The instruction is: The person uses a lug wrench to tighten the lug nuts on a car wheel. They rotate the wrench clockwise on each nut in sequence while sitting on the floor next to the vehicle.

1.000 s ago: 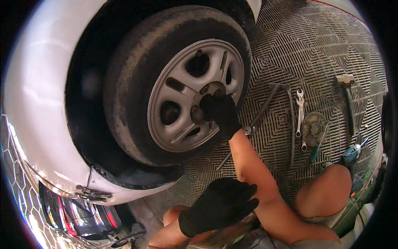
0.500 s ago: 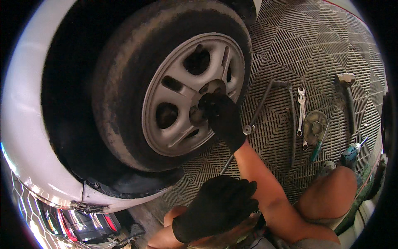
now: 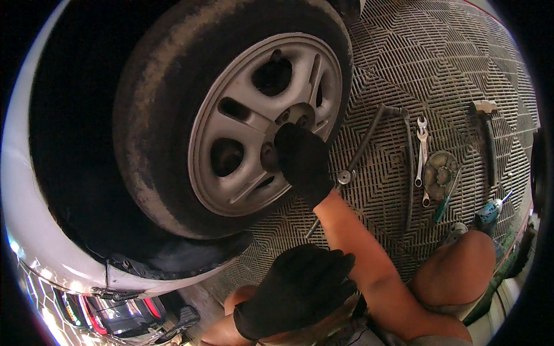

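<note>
A car wheel stands upright in front of me, its dusty black tyre (image 3: 158,109) around a silver rim (image 3: 254,104). My right hand (image 3: 304,164), in a black glove, reaches to the hub at the rim's centre. Its fingers are bent in against the recessed bolt holes (image 3: 284,117), and whatever they pinch is hidden behind the hand. Lower down, my left hand (image 3: 297,291), also black-gloved, is held near my body, palm turned away from view. Its fingers are curled together, and anything inside them cannot be seen.
On the grated floor mat at right lie a bent bar (image 3: 366,141), a long-handled ratchet (image 3: 344,177), two spanners (image 3: 422,151), a round cap (image 3: 441,173), a green-handled screwdriver (image 3: 445,202), a hammer (image 3: 489,135) and a blue tool (image 3: 490,211). White bodywork (image 3: 57,242) curves along the left.
My right hand has shifted slightly left at the hub, its fingers now further behind it. The view has moved a little, and my left hand stays curled near my body.
</note>
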`<state>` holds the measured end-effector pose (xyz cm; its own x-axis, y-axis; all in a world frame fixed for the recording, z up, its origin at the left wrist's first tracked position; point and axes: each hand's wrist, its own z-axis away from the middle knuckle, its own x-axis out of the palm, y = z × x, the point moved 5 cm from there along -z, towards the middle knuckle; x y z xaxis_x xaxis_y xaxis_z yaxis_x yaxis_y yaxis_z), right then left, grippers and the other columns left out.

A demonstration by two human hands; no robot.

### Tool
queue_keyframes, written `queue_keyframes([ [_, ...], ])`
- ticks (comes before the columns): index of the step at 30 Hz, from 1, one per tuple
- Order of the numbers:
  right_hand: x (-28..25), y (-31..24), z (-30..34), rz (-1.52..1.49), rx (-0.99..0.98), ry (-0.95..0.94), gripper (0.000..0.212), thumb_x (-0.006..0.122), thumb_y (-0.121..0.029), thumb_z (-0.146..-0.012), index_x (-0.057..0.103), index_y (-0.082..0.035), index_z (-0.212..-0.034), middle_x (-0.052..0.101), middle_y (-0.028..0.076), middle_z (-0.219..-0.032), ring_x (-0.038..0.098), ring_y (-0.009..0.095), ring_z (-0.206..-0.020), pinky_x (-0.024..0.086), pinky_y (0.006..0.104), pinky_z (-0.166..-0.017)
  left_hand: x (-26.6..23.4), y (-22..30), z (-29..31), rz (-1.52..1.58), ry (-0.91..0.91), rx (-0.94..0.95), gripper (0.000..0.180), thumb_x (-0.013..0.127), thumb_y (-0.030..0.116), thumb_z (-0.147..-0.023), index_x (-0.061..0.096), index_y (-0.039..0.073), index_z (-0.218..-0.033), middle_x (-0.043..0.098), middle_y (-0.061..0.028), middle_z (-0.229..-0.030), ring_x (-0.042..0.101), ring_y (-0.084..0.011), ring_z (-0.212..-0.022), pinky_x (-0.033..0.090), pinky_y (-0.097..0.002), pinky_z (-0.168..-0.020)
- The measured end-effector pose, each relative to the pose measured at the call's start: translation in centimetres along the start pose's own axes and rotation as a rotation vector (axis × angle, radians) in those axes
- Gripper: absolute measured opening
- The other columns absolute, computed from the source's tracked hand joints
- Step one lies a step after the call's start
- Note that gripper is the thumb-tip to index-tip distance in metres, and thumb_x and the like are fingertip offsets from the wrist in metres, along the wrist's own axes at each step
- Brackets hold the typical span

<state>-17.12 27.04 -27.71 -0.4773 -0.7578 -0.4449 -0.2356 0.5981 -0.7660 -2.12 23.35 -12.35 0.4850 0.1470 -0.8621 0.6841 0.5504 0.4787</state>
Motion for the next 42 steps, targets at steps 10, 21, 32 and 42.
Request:
queue_keyframes([
  [10,0.9,3.3,1.3,-0.927,0.537,-0.285,0.019,0.063,-0.017,-0.096,0.067,-0.002,-0.107,0.068,0.009,-0.095,0.070,0.026,-0.086,0.057,0.0369,-0.069,-0.4,0.1,-0.6,0.009,0.023,0.013,0.047,0.079,0.023,-0.079,0.067,-0.001,-0.118,0.069,-0.0139,-0.110,0.067,-0.0297,-0.089,0.054,-0.0403,-0.076],
  [21,0.7,2.8,0.1,-0.121,-0.068,-0.206,0.014,0.065,-0.017,-0.088,0.066,-0.007,-0.097,0.070,0.011,-0.099,0.069,0.033,-0.087,0.057,0.0418,-0.068,-0.1,0.5,-0.5,0.015,-0.015,0.015,0.044,0.077,0.023,-0.080,0.067,0.000,-0.116,0.070,-0.0137,-0.106,0.067,-0.0286,-0.086,0.053,-0.0407,-0.075],
  [32,1.6,4.3,1.6,-0.648,0.244,-0.108,0.014,0.063,-0.016,-0.092,0.066,-0.002,-0.092,0.070,0.010,-0.091,0.069,0.022,-0.076,0.057,0.0308,-0.065,-0.2,0.5,0.2,0.009,0.024,0.001,0.049,0.071,0.025,-0.078,0.062,-0.001,-0.119,0.066,-0.0112,-0.100,0.064,-0.0268,-0.085,0.051,-0.0400,-0.073],
  [42,1.7,2.7,0.3,-0.578,0.139,-0.103,0.023,0.063,-0.026,-0.095,0.069,-0.005,-0.091,0.069,0.010,-0.081,0.070,0.026,-0.068,0.056,0.0374,-0.067,-0.5,1.1,1.1,-0.073,0.006,0.020,0.049,0.072,0.028,-0.081,0.063,0.000,-0.120,0.066,-0.0123,-0.103,0.064,-0.0275,-0.087,0.051,-0.0402,-0.075],
])
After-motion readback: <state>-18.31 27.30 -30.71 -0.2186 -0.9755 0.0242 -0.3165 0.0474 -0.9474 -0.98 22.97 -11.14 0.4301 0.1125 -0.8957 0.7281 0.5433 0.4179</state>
